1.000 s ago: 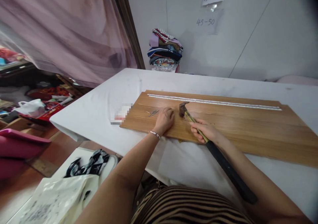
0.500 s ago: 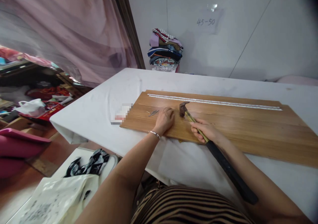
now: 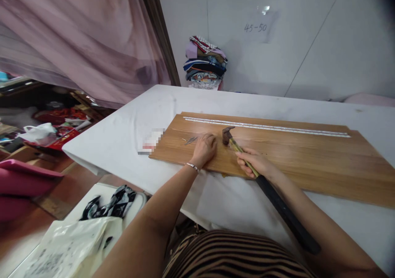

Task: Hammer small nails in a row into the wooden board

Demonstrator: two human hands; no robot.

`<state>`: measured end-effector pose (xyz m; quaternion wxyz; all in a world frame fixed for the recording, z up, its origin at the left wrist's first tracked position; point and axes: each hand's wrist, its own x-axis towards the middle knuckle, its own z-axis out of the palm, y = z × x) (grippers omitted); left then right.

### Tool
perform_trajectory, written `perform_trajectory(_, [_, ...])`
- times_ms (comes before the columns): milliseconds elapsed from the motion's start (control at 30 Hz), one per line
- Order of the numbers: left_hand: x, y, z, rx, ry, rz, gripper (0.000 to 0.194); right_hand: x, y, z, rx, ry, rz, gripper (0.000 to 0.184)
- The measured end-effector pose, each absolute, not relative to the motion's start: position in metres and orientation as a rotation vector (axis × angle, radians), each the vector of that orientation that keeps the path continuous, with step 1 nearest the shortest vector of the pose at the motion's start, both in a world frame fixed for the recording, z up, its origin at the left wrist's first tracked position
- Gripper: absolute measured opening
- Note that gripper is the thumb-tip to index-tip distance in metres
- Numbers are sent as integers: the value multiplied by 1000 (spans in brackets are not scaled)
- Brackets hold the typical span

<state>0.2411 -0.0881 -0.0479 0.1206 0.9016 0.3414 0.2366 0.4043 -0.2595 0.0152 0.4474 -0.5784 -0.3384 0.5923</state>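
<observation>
The right fingers (image 3: 245,168) grasp the hammer (image 3: 227,135); a stray swing could bruise the nearby left fingers (image 3: 210,139), whose grip is unclear.

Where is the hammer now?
In the head view, the hammer is in the right hand, its head over the wooden board, right of the left hand.

Board (image 3: 290,158) on table (image 3: 123,134), nails (image 3: 190,140) on board's left, clothes pile (image 3: 205,62) behind
</observation>
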Motion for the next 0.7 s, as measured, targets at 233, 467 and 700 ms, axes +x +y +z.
perform_trajectory(233, [241, -88, -49, 2637, 999, 679, 20, 404, -259, 16, -1415, -797, 1461, 54])
perform_trajectory(467, [240, -87, -49, 2638, 997, 692, 19, 404, -259, 15, -1425, -805, 1453, 54])
perform_trajectory(700, [240, -87, -49, 2641, 987, 703, 19, 403, -260, 17, -1418, -815, 1466, 57])
